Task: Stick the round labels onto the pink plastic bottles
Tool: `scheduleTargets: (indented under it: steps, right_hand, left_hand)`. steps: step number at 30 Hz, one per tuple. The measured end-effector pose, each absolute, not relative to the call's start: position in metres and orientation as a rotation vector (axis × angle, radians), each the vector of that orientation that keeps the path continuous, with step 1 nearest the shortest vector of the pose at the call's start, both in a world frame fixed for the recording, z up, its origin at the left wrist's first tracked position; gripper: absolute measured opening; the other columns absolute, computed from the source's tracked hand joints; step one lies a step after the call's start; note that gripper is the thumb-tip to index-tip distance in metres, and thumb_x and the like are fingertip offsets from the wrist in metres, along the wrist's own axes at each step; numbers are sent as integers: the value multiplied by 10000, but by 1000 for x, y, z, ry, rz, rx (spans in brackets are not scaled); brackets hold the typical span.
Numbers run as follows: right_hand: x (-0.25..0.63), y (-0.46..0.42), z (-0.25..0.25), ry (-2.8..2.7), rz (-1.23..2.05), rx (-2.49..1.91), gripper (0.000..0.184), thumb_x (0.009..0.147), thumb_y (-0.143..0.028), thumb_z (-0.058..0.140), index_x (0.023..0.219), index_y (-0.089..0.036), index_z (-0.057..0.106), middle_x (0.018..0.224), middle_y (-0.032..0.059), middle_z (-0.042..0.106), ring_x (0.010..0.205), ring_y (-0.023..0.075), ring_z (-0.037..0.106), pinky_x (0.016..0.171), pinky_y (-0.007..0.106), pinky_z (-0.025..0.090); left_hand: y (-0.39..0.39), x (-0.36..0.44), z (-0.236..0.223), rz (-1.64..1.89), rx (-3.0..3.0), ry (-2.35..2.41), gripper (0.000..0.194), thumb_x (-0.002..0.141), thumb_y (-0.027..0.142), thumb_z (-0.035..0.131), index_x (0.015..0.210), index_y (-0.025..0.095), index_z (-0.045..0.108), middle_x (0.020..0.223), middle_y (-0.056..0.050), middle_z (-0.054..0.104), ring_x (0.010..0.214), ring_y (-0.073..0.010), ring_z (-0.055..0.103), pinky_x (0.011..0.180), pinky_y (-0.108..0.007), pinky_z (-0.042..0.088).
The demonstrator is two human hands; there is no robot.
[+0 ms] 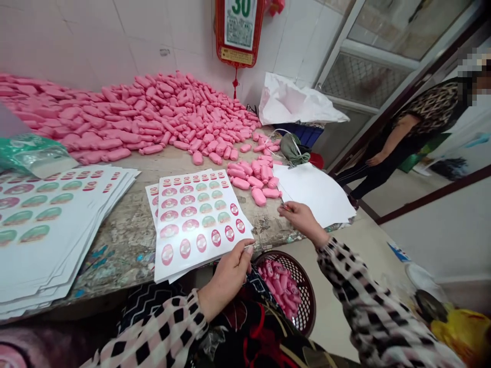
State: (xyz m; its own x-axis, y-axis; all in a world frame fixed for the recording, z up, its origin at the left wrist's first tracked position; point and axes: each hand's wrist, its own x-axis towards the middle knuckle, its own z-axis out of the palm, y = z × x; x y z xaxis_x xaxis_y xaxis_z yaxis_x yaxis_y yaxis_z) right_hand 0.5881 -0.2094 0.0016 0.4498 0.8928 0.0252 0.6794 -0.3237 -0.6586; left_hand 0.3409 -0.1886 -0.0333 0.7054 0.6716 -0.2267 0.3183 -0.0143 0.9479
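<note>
My left hand (232, 271) is closed beside the lower right corner of a sticker sheet (192, 214), thumb and fingers pressed together. Whatever lies between its fingertips is hidden or too small to name. The sheet bears rows of pink, green and red oval labels and rests on more sheets at the table's front edge. My right hand (303, 220) pinches a thin, pointed metal tool (283, 202) whose tip points toward a small group of pink sausage-shaped pieces (259, 196). White paper (312, 194) lies just beyond that hand.
A long heap of pink pieces (153, 112) lines the wall. Stacked label sheets (65, 245) and a green plastic bag (34, 153) occupy the left of the worn table (123, 245). Below stands a brown basket (310, 301) holding pink pieces. A person (414, 122) stands at right.
</note>
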Motion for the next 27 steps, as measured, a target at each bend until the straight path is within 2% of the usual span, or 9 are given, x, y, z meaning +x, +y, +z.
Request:
scheduleTargets:
  steps: [4,7,11,15,17,19,22,24,27]
  right_hand:
    - [582,-147,-12,-1252,206,-2278,301,770,-467,505,848,-192,599,827,71,644,758,209,569,650,287,376]
    - [572,-126,-27,-1217,222,-2272,325,750,-443,528,943,-187,576,932,106,640,850,240,574,706,315,385]
    - [572,-122,-33,-1155,285,-2216,351,700,-402,581,979,-190,557,952,89,633,874,232,568,745,324,392]
    - [558,-138,-23,-1083,464,-2068,379,667,-403,626,962,-177,551,806,26,616,687,160,558,633,273,415]
    - [531,-154,-15,-997,698,-1860,407,684,-416,626,1004,-187,524,704,-22,574,555,114,508,535,241,395]
    - [494,-173,-8,-885,1015,-1566,409,674,-411,662,997,-210,515,651,-52,536,501,91,472,495,225,379]
    - [448,-197,-2,-869,1265,-1296,355,661,-359,700,939,-231,521,731,-39,572,619,98,539,610,236,436]
    - [440,-202,-2,-949,1328,-1242,339,696,-371,673,973,-248,521,813,-24,596,715,114,567,690,258,450]
    - [465,-189,-9,-1128,1202,-1399,280,797,-443,537,989,-240,556,824,-7,610,742,134,567,693,270,441]
  left_hand:
    - [-185,337,-31,368,1592,833,448,876,506,313,1175,236,509,640,20,524,487,-105,485,457,-218,378]
    - [-180,331,-25,401,1555,848,454,875,509,316,1173,233,521,634,18,521,493,-106,484,449,-213,373]
    - [-171,325,-18,438,1455,860,442,865,493,355,1170,223,528,619,25,503,478,-97,471,437,-207,377]
    - [-163,325,-16,534,1232,887,418,830,461,455,1136,191,551,645,20,517,487,-91,487,441,-208,398]
    - [-159,328,-16,642,1056,885,418,794,417,543,1141,183,546,758,-7,573,583,-96,546,547,-227,462]
    - [-156,331,-13,732,876,817,416,766,374,602,1128,176,546,910,-39,603,744,-109,589,708,-250,485]
    - [-153,333,-8,776,723,696,325,755,346,625,1008,148,577,974,-55,608,871,-123,585,814,-251,458]
    - [-149,330,-5,782,706,686,283,739,333,637,938,141,577,942,-52,610,848,-121,586,795,-246,459]
    - [-139,324,-3,774,788,768,306,697,326,665,919,162,534,871,-34,609,722,-118,595,690,-257,472]
